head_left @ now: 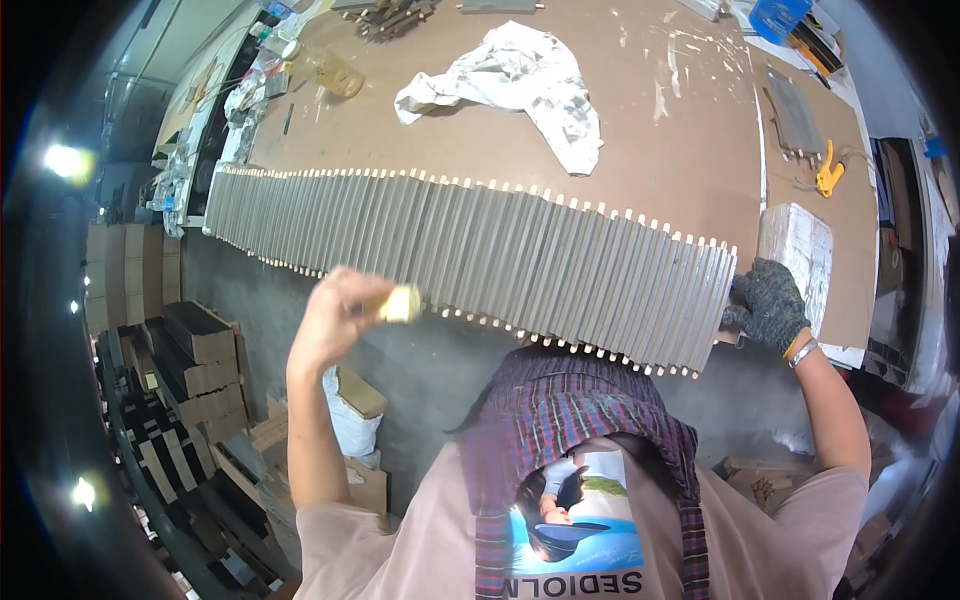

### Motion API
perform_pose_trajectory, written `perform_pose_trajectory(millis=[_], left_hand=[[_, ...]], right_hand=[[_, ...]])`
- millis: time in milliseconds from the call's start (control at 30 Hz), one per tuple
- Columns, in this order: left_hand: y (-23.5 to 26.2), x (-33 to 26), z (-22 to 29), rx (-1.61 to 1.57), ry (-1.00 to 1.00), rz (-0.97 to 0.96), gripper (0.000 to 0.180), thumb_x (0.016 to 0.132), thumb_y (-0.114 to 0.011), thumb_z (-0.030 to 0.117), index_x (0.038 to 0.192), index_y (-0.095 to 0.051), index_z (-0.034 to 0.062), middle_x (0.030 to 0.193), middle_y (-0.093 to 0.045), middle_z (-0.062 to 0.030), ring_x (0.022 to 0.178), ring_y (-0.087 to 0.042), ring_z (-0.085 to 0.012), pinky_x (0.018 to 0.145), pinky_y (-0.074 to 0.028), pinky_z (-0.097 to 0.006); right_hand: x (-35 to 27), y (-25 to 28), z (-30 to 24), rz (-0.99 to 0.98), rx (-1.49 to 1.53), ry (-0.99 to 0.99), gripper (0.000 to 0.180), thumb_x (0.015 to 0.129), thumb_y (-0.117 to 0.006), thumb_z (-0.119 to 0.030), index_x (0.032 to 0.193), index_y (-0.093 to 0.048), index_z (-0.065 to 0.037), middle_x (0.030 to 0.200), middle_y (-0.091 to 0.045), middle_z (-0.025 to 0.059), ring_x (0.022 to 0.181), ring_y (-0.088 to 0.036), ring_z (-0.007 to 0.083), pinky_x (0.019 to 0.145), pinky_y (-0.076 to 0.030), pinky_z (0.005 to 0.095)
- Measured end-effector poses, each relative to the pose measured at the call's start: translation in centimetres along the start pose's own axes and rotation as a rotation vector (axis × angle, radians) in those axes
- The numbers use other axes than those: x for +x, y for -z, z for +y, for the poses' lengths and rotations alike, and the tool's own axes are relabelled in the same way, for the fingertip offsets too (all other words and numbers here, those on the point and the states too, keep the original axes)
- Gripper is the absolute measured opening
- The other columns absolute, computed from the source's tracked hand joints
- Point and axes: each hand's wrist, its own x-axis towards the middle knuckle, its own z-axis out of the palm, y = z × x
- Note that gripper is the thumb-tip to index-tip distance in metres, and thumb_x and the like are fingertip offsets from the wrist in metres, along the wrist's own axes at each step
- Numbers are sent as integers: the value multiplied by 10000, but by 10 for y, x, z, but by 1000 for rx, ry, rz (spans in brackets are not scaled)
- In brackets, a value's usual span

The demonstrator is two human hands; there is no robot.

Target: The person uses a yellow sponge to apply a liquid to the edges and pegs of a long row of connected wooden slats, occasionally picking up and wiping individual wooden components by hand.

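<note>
A long row of narrow grey slats [470, 250], with pale wooden pegs sticking out at both ends, lies side by side along the near edge of the brown table. Over the near edge of the row, left of its middle, is my bare left hand [345, 305]. Its fingers are pinched on a small pale-yellow block [401, 304], blurred by motion. My right hand [772, 308], in a dark knitted glove, rests at the right end of the row with its fingers bent against the last slat.
A crumpled white cloth [515, 85] lies beyond the slats on the table [660, 150]. At the right are a whitish block [797, 262], a yellow-handled tool [829, 172] and a blue container [778, 18]. Cardboard-coloured stacks [205, 350] stand on the floor at left.
</note>
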Motion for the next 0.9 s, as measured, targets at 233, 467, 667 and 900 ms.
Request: perform_pose_trajectory(millis=[233, 467, 667, 900], left_hand=[[-15, 72, -9, 117, -116, 336, 405, 746, -754, -19, 1144, -739, 55, 1164, -737, -112, 1043, -647, -308, 943, -522, -398], [-13, -34, -18, 81, -13, 168, 471, 639, -778, -82, 1090, -743, 48, 1088, -734, -102, 1004, -635, -323, 905, -527, -411], [6, -2, -20, 88, -240, 294, 534, 644, -789, -37, 1162, -690, 49, 1088, -680, -113, 1015, -623, -326, 886, -506, -431], [28, 84, -93, 225, -370, 417, 471, 754, -753, -13, 1206, -702, 111, 1059, -671, -110, 973, -611, -326, 873, -487, -440]], right_hand=[[3, 4, -4, 17, -45, 54, 416, 843, -699, -493, 888, -717, -80, 796, -669, 142, 871, -604, 359, 847, -457, 488], [-3, -21, 5, 111, -46, 87, 446, 821, -724, -420, 1057, -718, -42, 827, -647, 176, 1028, -614, 416, 1128, -371, 549], [1, -14, -14, -8, -144, -80, 348, 783, -714, -254, 1054, -709, -35, 829, -627, 162, 945, -613, 338, 1251, -243, 548], [-22, -4, -46, -91, -341, -179, 621, 758, -740, -268, 1320, -630, -27, 1434, -550, 179, 1460, -367, 393, 1272, -76, 634]])
